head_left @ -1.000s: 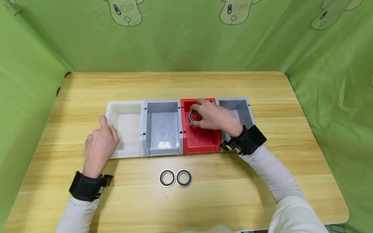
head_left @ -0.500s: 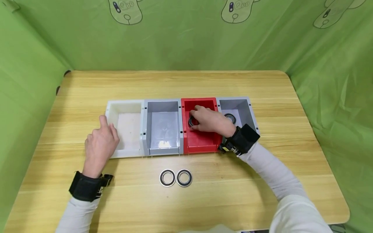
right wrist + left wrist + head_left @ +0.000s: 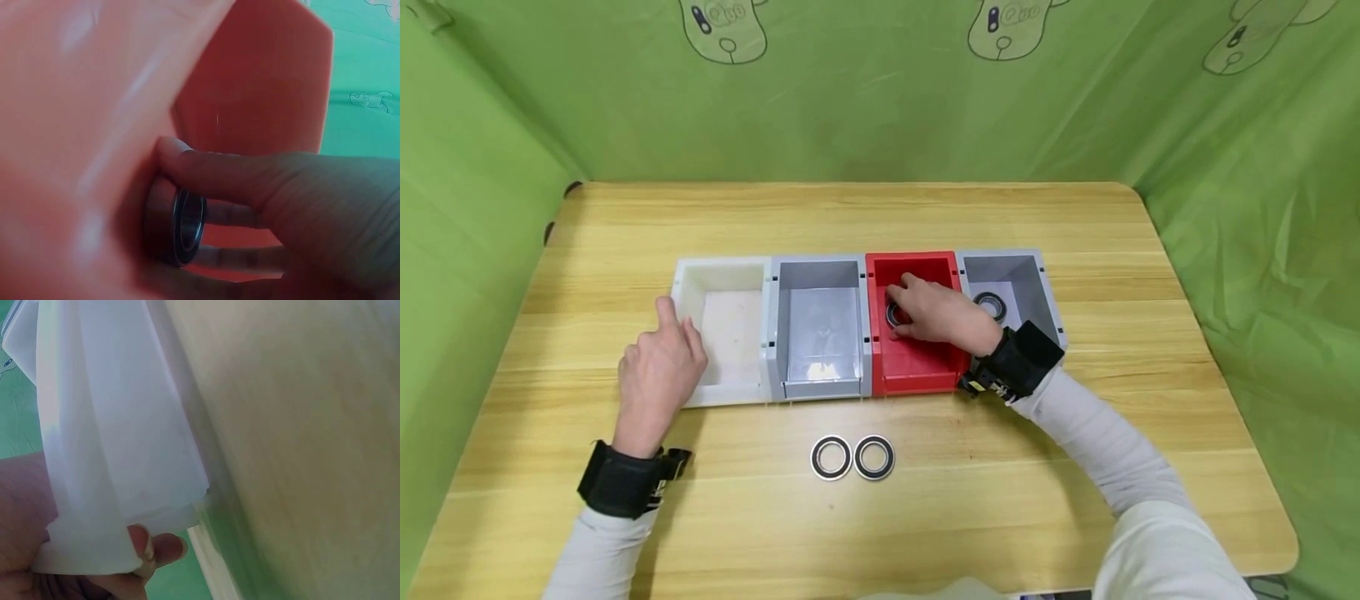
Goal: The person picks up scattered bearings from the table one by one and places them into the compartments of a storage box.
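Centrally, through the head view, I have the right hand (image 3: 946, 312) in the red bin (image 3: 919, 386), its fingers curled and gripping a ringed bearing (image 3: 891, 316). The bearing lies between thumb and forefinger, on the side of the hand towards the counter's left edge and near the bin's left wall; the thumb is towards the counter's front edge, the forefinger towards the back edge. I judge this the governing relation: a round ring has no long axis, and its hole faces roughly upward. In the right wrist view I see it just beside a red surface; whether the two touch I cannot tell.

The left hand (image 3: 661, 367) is well apart, towards the counter's left edge, its fingers and thumb gripping the wall of the white bin (image 3: 724, 395). To the right, a second bearing (image 3: 1003, 308) lies in the end grey bin (image 3: 1000, 268). Two loose bearings (image 3: 815, 457) lie side by side on the counter (image 3: 970, 508), between the bins and its front edge.
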The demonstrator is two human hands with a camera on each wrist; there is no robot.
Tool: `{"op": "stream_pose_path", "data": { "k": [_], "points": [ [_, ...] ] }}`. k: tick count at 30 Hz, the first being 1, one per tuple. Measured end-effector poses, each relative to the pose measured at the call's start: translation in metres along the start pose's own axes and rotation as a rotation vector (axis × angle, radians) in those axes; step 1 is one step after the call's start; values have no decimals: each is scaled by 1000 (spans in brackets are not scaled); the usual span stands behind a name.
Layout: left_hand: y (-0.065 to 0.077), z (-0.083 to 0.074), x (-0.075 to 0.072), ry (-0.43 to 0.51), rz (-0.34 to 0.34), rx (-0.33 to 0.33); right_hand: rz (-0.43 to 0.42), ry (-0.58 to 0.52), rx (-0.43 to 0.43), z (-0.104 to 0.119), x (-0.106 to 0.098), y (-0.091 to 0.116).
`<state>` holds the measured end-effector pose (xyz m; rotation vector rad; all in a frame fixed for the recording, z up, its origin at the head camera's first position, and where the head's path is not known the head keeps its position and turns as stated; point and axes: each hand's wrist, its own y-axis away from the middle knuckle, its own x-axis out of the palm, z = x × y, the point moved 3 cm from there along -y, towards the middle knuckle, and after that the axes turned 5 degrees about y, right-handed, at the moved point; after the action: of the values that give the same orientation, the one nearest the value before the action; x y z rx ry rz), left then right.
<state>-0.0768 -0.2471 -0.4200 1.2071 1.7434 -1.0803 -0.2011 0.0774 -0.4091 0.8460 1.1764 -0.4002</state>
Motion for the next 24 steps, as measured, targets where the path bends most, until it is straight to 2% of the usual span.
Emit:
{"op": "stream_pose_path", "data": {
  "k": [5, 9, 13, 17, 21, 24],
  "points": [
    [-2, -1, 2, 3, 20, -5, 3, 12, 24, 1, -1, 5],
    [-4, -1, 2, 0, 21, 4, -60, 9, 18, 2, -9, 16],
    [-6, 0, 1, -3, 10, 11, -182, -51, 21, -1, -28, 37],
    [-7, 1, 1, 10, 25, -5, -352, -94, 51, -15, -46, 66],
    [-7, 3, -1, 12, 48, -28, -508, -110, 131, -39, -51, 94],
    [-7, 5, -2, 3, 47, -31, -583, -134, 243, -58, -46, 109]
  ]
}}
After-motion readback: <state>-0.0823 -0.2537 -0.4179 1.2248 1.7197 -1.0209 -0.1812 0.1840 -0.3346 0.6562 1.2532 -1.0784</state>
